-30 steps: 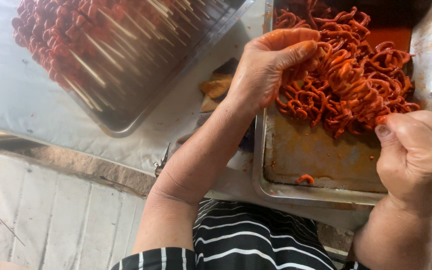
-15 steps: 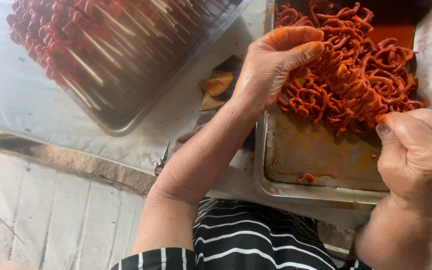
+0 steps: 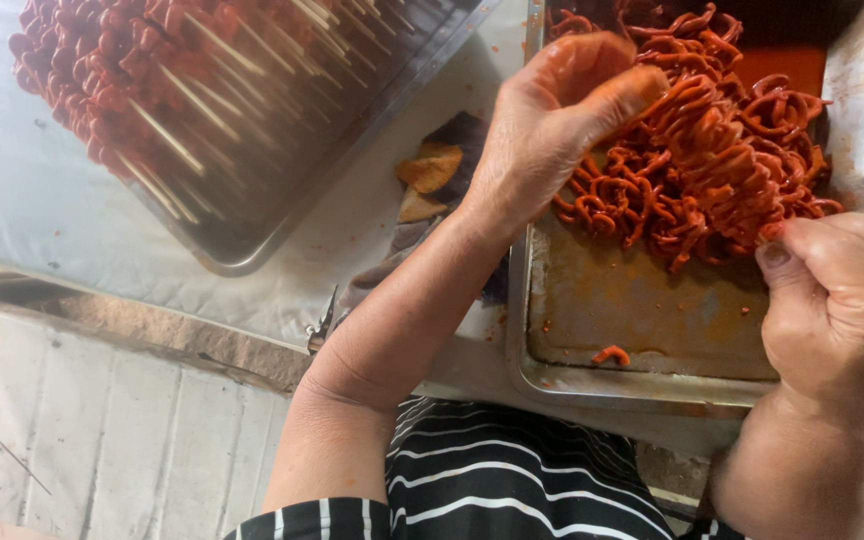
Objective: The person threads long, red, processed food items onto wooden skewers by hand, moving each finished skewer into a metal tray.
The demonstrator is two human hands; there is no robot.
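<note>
Two hands working over two metal trays, left hand (image 3: 552,130) pinching a string of orange curly meat (image 3: 712,150) above the near tray (image 3: 642,370), right hand (image 3: 837,300) closed around its other end, one loose bit (image 3: 611,354) lying on the near tray, far tray (image 3: 282,200) holding many red skewers (image 3: 122,70)

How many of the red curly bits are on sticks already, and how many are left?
Done: the left tray holds a big heap of filled skewers. In hand: the left hand and right hand grip a string of curls over the right tray. Left: a pile of loose curls and one stray curl. Exact counts cannot be told.
</note>
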